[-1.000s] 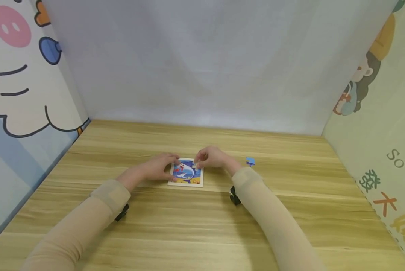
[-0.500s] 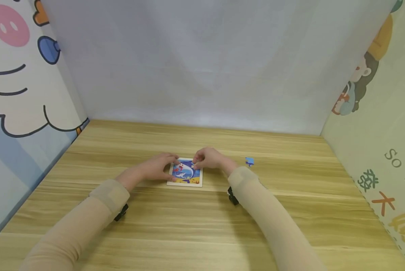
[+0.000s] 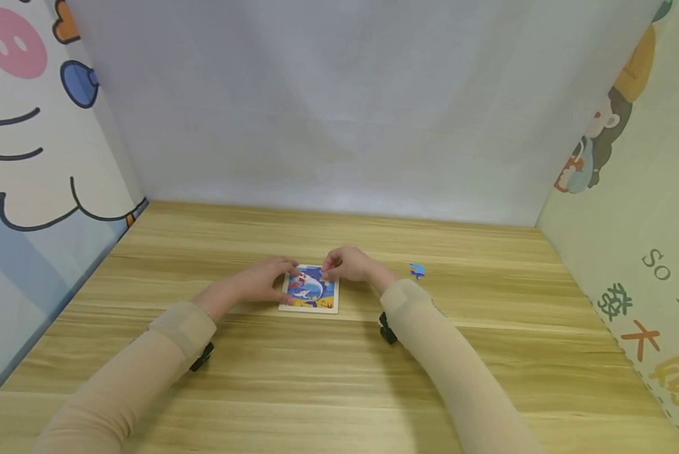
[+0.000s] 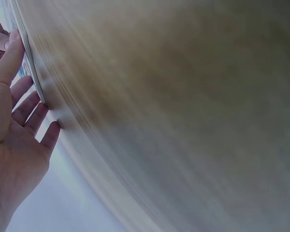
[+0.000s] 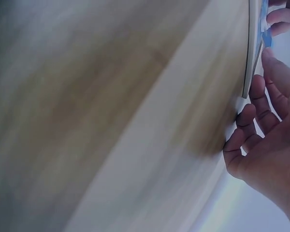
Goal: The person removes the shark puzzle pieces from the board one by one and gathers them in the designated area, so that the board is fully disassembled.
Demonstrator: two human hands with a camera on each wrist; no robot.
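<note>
Right hand slightly farther left than a second ago, pinching small blue piece at far right corner of puzzle board. Left hand spread, touching board's left side. Loose piece lies apart, right, on tabletop.

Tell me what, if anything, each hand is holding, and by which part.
The right hand seems to pinch a blue puzzle piece by its edge, at the puzzle board; the left hand only rests on the board's left side.
</note>
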